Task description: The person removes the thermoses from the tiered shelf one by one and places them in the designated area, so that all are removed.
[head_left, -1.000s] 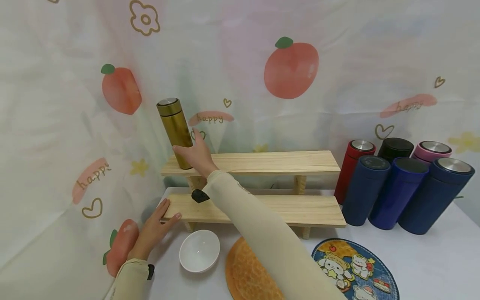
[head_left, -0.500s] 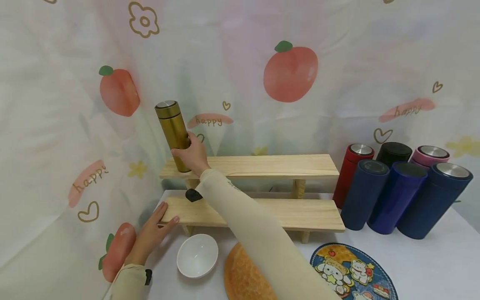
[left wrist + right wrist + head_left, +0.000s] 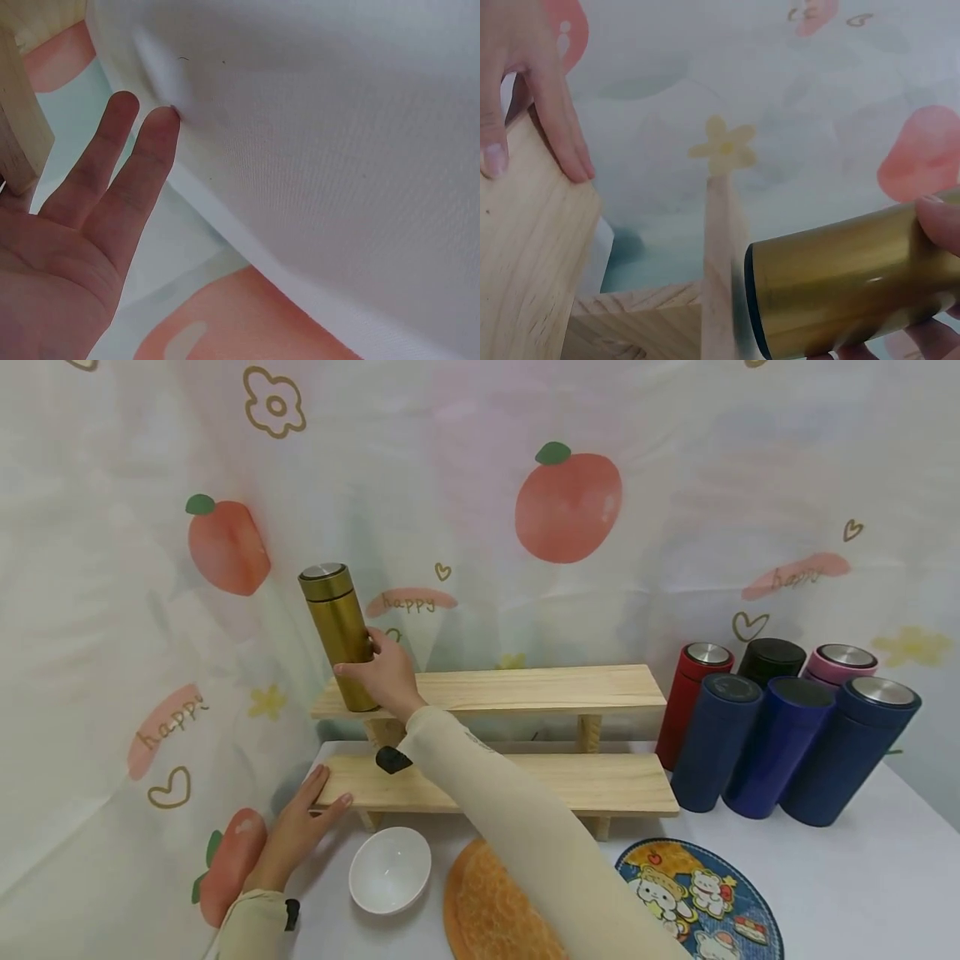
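A gold thermos bottle [image 3: 340, 639] with a silver-topped lid stands nearly upright at the left end of the upper wooden shelf [image 3: 540, 691]. My right hand [image 3: 390, 677] grips its lower half from the right, thumb in front and fingers behind. In the right wrist view the dark-rimmed base of the gold thermos bottle [image 3: 840, 281] is right at the shelf board. My left hand [image 3: 291, 831] rests with spread fingers on the left end of the lower wooden shelf [image 3: 570, 783]. In the left wrist view two straight fingers [image 3: 154, 146] extend beside the white tablecloth [image 3: 315, 150].
Several thermos bottles, among them a red one [image 3: 688, 702], a black one [image 3: 772, 656] and a navy one [image 3: 851, 752], stand together at the right. A white bowl [image 3: 390, 870], a waffle-patterned round mat [image 3: 487, 906] and a blue cartoon mat [image 3: 738, 906] lie in front.
My right hand's fingers have closed in around the gold thermos bottle, which has come slightly toward the shelf's front edge. The left hand stays put. The head view has shifted a little.
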### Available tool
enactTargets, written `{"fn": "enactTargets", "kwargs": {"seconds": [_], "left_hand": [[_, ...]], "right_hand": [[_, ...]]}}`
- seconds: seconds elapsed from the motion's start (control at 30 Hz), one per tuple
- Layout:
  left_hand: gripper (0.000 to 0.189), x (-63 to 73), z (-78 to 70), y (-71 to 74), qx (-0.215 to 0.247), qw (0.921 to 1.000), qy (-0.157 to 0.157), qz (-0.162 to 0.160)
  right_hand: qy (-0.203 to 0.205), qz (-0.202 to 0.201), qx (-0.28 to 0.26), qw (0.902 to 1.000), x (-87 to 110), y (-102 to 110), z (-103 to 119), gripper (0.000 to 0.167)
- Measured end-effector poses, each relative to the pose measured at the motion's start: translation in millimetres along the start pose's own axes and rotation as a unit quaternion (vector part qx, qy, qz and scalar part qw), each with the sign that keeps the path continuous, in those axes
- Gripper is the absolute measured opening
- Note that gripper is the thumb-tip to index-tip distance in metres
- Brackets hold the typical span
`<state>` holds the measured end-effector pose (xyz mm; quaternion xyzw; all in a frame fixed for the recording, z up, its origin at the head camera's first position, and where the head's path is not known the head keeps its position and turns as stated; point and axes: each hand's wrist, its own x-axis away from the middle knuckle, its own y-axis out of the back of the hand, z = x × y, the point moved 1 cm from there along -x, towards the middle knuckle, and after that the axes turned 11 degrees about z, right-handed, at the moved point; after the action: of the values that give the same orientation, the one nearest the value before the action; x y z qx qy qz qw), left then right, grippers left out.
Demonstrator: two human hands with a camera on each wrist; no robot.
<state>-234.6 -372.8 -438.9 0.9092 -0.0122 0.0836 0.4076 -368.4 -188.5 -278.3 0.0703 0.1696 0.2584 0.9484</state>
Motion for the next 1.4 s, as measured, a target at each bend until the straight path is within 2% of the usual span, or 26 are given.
{"fn": "enactTargets", "kwargs": {"seconds": [0.3, 0.53, 0.67, 0.77, 1.07, 1.23, 1.4], "left_hand": [[0.098, -3.2, 5.7, 1.0, -0.009, 0.9999, -0.014, 0.002], [0.103, -5.3, 4.4, 5.6, -0.006, 0.9998, 0.010, 0.016], [0.100, -4.2, 3.9, 4.2, -0.009, 0.9998, -0.012, 0.008], [0.097, -2.3, 5.4, 2.3, -0.013, 0.9996, -0.024, 0.003], [0.097, -2.6, 7.7, 0.3, -0.009, 0.9994, -0.033, 0.005], [0.097, -3.5, 5.0, -0.9, -0.019, 0.9994, -0.028, 0.007], [0.094, -3.6, 1.1, -1.2, -0.021, 0.9990, -0.040, 0.002]], "right_hand": [[0.001, 0.009, -0.001, 1.0000, 28.4, 14, 12, 0.078], [0.013, 0.014, -0.019, 0.9996, 52.8, 28, 18, 0.078], [0.022, 0.010, -0.031, 0.9992, 68.6, 40, 19, 0.077], [0.026, 0.008, -0.039, 0.9989, 81.6, 50, 17, 0.077], [0.034, 0.007, -0.088, 0.9955, 115.4, 82, 3, 0.075], [0.046, -0.002, -0.096, 0.9943, 132.2, 101, -4, 0.074], [0.040, -0.010, -0.093, 0.9948, 152.4, 121, -8, 0.075]]}}
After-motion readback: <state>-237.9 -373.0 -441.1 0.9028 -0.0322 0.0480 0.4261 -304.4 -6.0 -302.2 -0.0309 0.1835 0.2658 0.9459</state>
